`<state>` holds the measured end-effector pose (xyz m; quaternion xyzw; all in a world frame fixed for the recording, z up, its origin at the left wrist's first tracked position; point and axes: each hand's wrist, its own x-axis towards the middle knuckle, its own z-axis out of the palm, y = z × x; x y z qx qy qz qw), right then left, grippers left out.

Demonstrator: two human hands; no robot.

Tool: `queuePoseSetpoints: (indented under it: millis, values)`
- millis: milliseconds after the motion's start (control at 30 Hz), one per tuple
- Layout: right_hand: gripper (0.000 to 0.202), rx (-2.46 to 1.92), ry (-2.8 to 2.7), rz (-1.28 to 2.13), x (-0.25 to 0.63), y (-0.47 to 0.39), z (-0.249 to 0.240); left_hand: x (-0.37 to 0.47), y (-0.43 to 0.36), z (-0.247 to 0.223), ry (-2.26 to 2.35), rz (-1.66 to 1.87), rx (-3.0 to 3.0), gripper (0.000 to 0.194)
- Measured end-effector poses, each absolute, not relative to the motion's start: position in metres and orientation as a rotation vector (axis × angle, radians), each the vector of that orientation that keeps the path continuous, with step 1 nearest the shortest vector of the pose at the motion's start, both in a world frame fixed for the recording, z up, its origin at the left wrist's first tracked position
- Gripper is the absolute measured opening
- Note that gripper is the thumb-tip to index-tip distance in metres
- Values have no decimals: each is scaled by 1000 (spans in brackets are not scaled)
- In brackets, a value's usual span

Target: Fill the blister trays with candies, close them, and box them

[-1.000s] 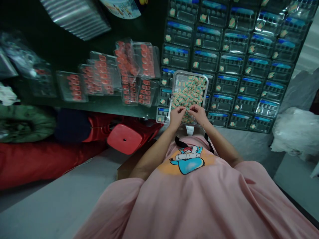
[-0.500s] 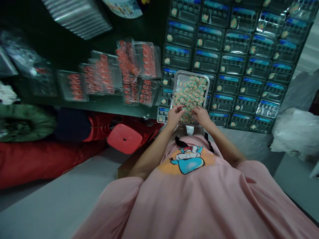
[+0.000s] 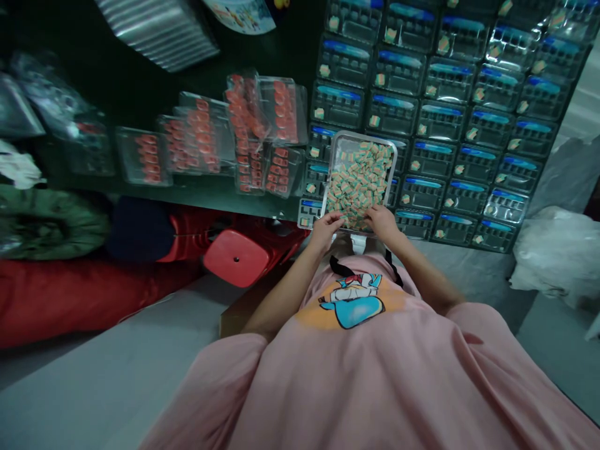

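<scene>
A clear plastic tray heaped with small striped pink-and-green pieces sits in front of my body. My left hand rests over its near left corner, thumb and fingers drawn together above the pieces. At the near right, my right hand has its bent fingertips down among them. Whatever lies between the fingertips of either hand is too small to make out. Under and around the tray are rows of clear blister packs, each with a blue strip and most with one striped piece inside.
Clear packs of red pieces lie in loose piles on the dark green table, left of the tray. Farther back are a stack of clear plastic trays and a printed round tub. A red stool and a white plastic bag flank my body.
Both hands have drawn slightly back toward the tray's near edge, the left more than the right. The view has shifted a little, moving the table's contents rightward.
</scene>
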<state>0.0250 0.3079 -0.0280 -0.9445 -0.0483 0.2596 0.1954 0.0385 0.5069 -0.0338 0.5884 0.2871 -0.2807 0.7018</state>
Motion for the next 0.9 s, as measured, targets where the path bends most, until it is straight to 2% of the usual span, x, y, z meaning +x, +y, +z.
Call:
queuePoseSetpoints:
  millis: [300,600,800,900]
  values:
    - [18,-2747,-297,797,9,317,-28,23,508,-36,675,-655,1217,29]
    - [20,-2616,-233,740,5,312,-29,18,507,-32,751,-776,1050,32]
    - [10,-1995,246,404,1,321,-25,20,501,-30,764,-800,918,30]
    - [14,-1719,371,338,2,330,-23,22,496,-27,758,-806,889,27]
